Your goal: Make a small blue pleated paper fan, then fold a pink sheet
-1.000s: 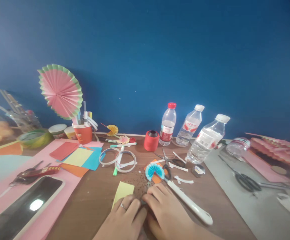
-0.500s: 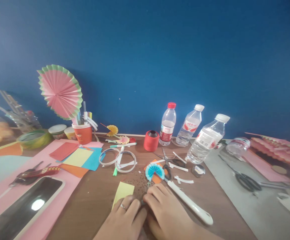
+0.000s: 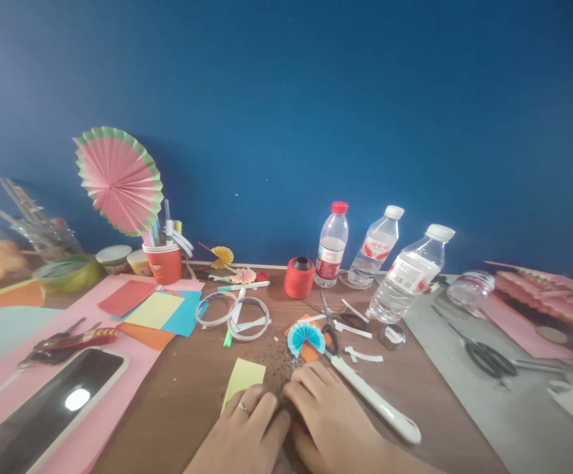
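Head view: a brown wooden tabletop (image 3: pixel 162 415) in front of a blue wall (image 3: pixel 266 118).
Left hand: the left hand (image 3: pixel 251 428), with a ring (image 3: pixel 242 406) on one finger, lies at the lower centre, knuckles up and fingers bent.
Right hand: the right hand (image 3: pixel 328 411) lies just beside it, fingers bent inward toward the left.
Grip: both hands come close together, fingertips turned down and mostly hidden; whether they pinch anything cannot be told.
Yellow paper: a yellow sheet (image 3: pixel 245 377) lies at the lower centre, its near edge covered in the picture by the left hand.
Dark crumbs: small dark bits (image 3: pixel 280 365) are scattered just above the hands.
Blue fan: a small pleated blue fan (image 3: pixel 306 332) sits right of centre over an orange piece (image 3: pixel 310 353), near the right hand's fingertips.
White handle: a long white handle (image 3: pixel 377 403) slants toward the lower right, beside the right hand.
Scissors: black-handled scissors (image 3: pixel 352 321) lie right of centre among white strips (image 3: pixel 365 357).
Bottles: three upright bottles, one red-capped (image 3: pixel 332 250) and two white-capped, stand right of centre, near a red spool (image 3: pixel 298 278).
Left side: a phone (image 3: pixel 52 408) fills the lower left, on pink paper (image 3: pixel 141 368); a large pink-and-green fan (image 3: pixel 118 181) rises at the upper left above a red cup (image 3: pixel 164 263).
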A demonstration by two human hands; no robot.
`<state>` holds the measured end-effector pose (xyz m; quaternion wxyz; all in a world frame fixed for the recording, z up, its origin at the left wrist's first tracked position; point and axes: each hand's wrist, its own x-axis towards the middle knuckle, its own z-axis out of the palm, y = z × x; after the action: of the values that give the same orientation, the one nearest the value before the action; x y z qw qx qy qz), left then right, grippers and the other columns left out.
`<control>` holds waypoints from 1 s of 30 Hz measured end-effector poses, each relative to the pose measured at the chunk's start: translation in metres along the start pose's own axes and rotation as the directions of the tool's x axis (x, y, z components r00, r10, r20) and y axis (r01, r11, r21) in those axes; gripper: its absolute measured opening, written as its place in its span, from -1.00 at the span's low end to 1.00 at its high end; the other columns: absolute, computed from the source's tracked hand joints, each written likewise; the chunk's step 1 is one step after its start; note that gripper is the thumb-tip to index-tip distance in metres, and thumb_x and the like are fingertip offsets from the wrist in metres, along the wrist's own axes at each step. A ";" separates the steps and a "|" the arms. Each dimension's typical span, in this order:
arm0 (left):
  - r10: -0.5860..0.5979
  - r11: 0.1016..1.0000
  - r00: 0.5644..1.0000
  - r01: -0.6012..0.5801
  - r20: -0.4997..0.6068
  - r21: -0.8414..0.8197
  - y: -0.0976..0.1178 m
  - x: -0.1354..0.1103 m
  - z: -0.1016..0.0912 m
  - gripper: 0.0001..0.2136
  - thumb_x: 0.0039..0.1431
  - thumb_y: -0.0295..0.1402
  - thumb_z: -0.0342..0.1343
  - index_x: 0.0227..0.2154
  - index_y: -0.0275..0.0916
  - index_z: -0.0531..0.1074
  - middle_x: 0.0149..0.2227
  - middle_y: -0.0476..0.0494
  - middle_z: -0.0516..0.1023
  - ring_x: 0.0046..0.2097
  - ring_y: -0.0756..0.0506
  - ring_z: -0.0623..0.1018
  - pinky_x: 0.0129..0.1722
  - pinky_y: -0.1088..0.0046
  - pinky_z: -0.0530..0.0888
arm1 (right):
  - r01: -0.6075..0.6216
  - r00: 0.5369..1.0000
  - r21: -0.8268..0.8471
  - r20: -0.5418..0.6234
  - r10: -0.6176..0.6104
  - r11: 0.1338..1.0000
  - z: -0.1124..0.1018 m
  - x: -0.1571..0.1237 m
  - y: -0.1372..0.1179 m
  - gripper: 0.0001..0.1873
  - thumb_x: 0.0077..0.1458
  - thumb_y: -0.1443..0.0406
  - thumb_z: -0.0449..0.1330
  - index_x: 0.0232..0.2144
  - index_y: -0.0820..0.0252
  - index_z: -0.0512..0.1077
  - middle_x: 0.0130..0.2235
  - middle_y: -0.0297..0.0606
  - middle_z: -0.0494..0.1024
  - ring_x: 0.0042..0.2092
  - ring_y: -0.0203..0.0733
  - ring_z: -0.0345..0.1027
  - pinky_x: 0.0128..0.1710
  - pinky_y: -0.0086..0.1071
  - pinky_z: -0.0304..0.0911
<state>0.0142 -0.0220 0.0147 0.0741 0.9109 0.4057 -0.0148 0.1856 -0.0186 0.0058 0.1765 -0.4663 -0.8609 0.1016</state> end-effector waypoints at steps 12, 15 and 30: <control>-0.007 1.000 1.000 0.007 -0.024 0.000 0.000 0.000 0.000 -0.77 0.16 -0.30 -0.09 -0.15 -0.12 0.36 -0.14 -0.12 0.40 -0.06 -0.20 0.34 -0.12 0.20 0.34 | 0.004 1.000 -0.006 -0.003 -0.005 1.000 0.002 -0.001 0.001 -0.90 -0.07 0.37 0.11 -0.41 0.18 0.27 -0.27 -0.30 0.32 -0.20 -0.17 0.12 -0.25 -0.31 0.06; -0.008 1.000 1.000 0.008 -0.029 -0.003 0.001 0.000 0.001 -0.78 0.16 -0.29 -0.08 -0.17 -0.11 0.36 -0.14 -0.11 0.41 -0.07 -0.19 0.35 -0.12 0.21 0.34 | 0.004 1.000 -0.012 -0.012 -0.004 1.000 0.002 -0.001 0.001 -0.90 -0.08 0.37 0.11 -0.41 0.19 0.26 -0.27 -0.30 0.33 -0.20 -0.17 0.12 -0.26 -0.30 0.05; -0.009 1.000 1.000 0.009 -0.018 0.004 0.001 0.000 0.001 -0.78 0.17 -0.32 -0.10 -0.15 -0.12 0.35 -0.13 -0.13 0.40 -0.05 -0.21 0.34 -0.11 0.21 0.33 | 0.006 1.000 0.002 -0.018 -0.006 1.000 0.001 0.000 0.000 -0.92 -0.07 0.38 0.09 -0.43 0.19 0.25 -0.28 -0.29 0.32 -0.22 -0.16 0.11 -0.27 -0.29 0.05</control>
<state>0.0150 -0.0229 0.0140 0.0685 0.9092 0.4107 -0.0078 0.1856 -0.0189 0.0050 0.1848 -0.4644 -0.8606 0.0977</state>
